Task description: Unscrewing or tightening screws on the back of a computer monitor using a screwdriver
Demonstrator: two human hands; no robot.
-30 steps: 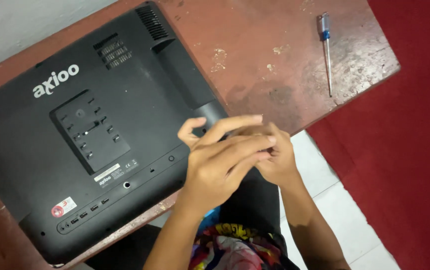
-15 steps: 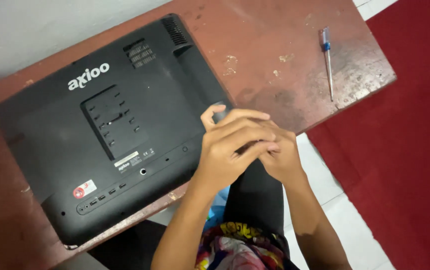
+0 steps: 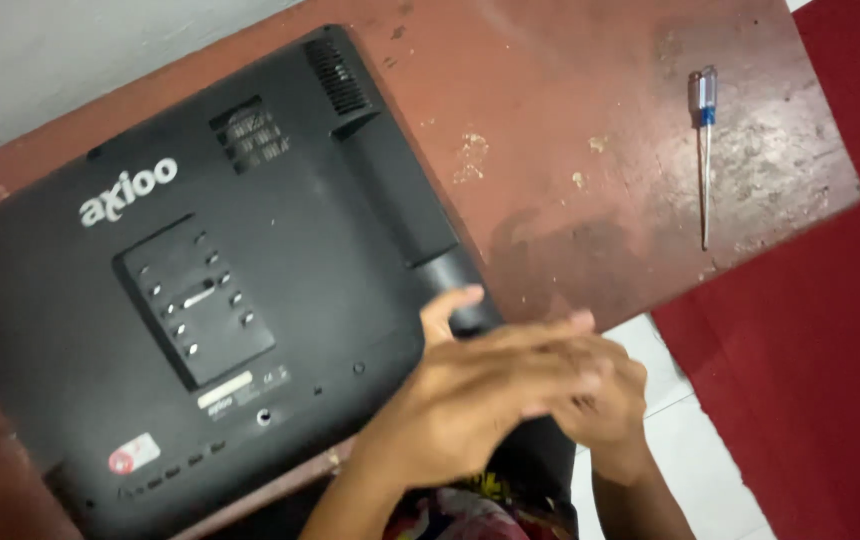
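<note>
**Hands meet at the stand end of the monitor**

I see the black monitor (image 3: 200, 290) face-down on the red-brown bench (image 3: 570, 130), its stand arm (image 3: 405, 190) running diagonally toward me. Left hand (image 3: 480, 385) lies over right hand (image 3: 600, 395) at the arm's near end — left thumb touching it. Fingers blurred; grip I cannot tell. Screwdriver (image 3: 703, 150) well apart, far right

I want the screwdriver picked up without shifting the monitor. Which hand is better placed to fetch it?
Probably the right hand: it sits on the screwdriver's side. The left hand lies across it, thumb against the monitor's stand arm.
</note>
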